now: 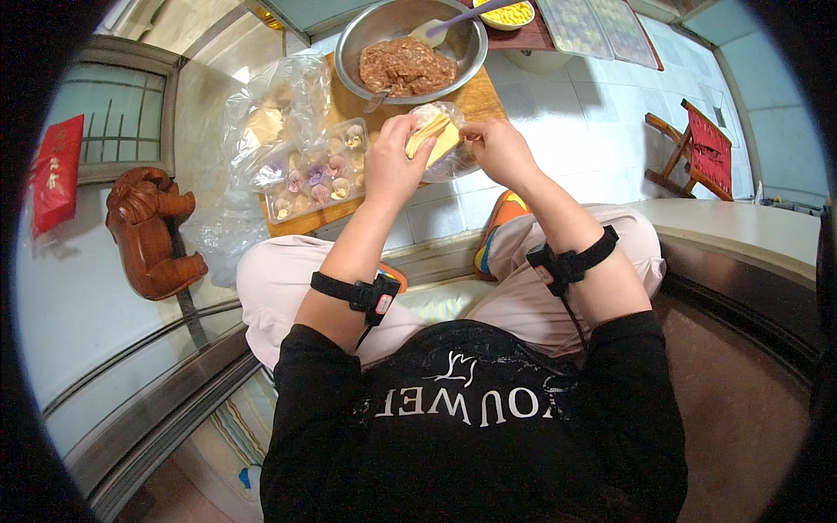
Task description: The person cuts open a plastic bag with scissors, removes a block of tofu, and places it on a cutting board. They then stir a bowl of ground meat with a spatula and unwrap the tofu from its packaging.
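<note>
My left hand (399, 153) holds a stack of thin yellow dough wrappers (437, 138) with its upper layers folded back. At the right edge of the stack, the fingertips of my right hand (495, 147) pinch close together; whether a single wrapper is between them cannot be told. A clear plastic bag (451, 168) lies around and under the stack. Beyond my hands stands a steel bowl (346, 65) of minced meat filling (409, 67) with a spatula (441, 27) in it. Left of my left hand, a clear compartment tray (361, 189) holds shaped yellow, pink and purple wrappers.
The wooden board (487, 98) bears the bowl and tray. Crumpled clear plastic (252, 153) lies at its left. A bowl of yellow kernels (507, 16) and filled trays (579, 29) stand at the back right. A carved wooden figure (150, 235) is at left, a folding stool (700, 153) at right.
</note>
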A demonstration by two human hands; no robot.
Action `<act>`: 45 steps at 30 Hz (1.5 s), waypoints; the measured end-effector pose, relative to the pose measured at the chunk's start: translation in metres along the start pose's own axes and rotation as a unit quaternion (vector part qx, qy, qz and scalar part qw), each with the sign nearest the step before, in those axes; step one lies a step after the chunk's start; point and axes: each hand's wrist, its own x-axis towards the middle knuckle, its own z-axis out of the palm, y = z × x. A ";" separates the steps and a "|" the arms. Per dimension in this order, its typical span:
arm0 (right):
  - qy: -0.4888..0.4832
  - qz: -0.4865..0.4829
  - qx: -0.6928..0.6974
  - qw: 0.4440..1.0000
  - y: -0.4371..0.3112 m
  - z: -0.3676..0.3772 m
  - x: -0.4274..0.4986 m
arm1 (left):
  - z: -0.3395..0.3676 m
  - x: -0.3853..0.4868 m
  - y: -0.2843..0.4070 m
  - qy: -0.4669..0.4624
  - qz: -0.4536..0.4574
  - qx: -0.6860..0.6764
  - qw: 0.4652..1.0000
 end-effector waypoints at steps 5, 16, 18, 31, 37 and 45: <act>0.008 -0.004 -0.019 1.000 -0.006 -0.001 -0.004 | 0.000 0.000 -0.003 0.007 0.016 0.001 1.000; 0.060 -0.004 0.142 0.988 0.009 0.014 0.009 | -0.001 0.000 -0.001 0.005 0.006 -0.004 1.000; 0.062 -0.017 0.164 0.984 0.012 0.015 0.011 | -0.001 0.000 -0.001 0.003 -0.001 -0.011 1.000; 0.026 0.006 0.188 0.982 0.014 0.017 0.015 | 0.000 0.000 -0.004 0.009 0.009 -0.015 1.000; 0.030 -0.009 0.159 0.987 0.010 0.014 0.014 | 0.000 0.000 -0.004 0.004 0.004 -0.018 1.000; 0.049 -0.027 0.129 0.990 0.011 0.013 0.014 | 0.000 0.001 -0.004 0.001 0.002 -0.022 1.000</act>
